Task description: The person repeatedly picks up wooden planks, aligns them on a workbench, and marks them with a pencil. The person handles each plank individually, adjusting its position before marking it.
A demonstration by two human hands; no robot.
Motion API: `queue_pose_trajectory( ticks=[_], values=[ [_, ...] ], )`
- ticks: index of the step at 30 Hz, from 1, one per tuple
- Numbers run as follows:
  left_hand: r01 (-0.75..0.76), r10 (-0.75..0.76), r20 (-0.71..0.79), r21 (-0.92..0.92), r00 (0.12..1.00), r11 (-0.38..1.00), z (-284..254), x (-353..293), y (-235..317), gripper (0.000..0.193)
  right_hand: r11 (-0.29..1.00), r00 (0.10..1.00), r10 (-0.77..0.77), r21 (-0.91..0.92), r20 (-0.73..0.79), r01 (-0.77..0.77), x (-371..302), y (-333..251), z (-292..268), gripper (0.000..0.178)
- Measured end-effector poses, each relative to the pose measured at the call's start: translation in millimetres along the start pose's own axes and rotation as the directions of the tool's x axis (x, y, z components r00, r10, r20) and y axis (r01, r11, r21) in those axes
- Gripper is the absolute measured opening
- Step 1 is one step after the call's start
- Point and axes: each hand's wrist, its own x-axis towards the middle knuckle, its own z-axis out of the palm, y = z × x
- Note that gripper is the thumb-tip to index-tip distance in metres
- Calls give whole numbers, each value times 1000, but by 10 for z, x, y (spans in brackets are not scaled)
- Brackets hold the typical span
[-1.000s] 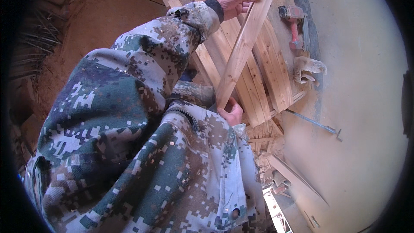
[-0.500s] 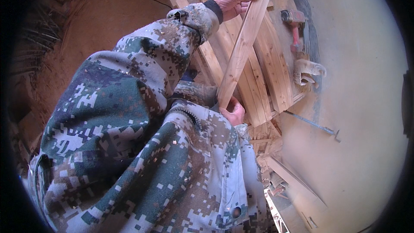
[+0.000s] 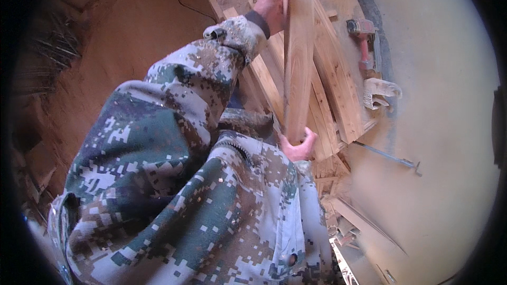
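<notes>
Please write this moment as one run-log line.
left hand: grips wooden board; right hand: holds its near end; nearby: wooden planks, red-handled power tool

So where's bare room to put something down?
Widest: brown floor, between the black cable and the dark clutter at far left. A narrow strip separates the wooden boards from the red power tool. Crowded: under the held board, between left hand and right hand.

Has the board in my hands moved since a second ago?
Yes, the board has swung, its upper part going left, away from the red power tool.
</notes>
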Motion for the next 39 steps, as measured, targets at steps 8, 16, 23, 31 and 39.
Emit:
queue_pose_trajectory(
  ticks=[8, 16, 23, 31, 39],
  values=[
    [-148, 129, -77, -364, 989, 920, -212, -361, -73, 63, 916, 998, 20, 402, -57, 5, -69, 174, -93, 59],
    [-75, 45, -96, -335, 994, 939, -415, -309, -168, 92, 907, 997, 17, 420, -75, 16, -229, 326, 6, 44],
    [-57, 21, -102, -360, 995, 931, -275, -255, -61, 90, 890, 986, -36, 444, -164, 107, -125, 310, -36, 51],
    [2, 129, 255, -457, 958, 889, -108, -339, -35, 75, 586, 929, 364, 792, -67, -173, 2, 538, -78, 38],
    [86, -83, 28, -159, 996, 983, -280, -161, -185, 16, -216, 597, 626, 847, 502, -485, 243, 1097, -233, 41]
  ],
)
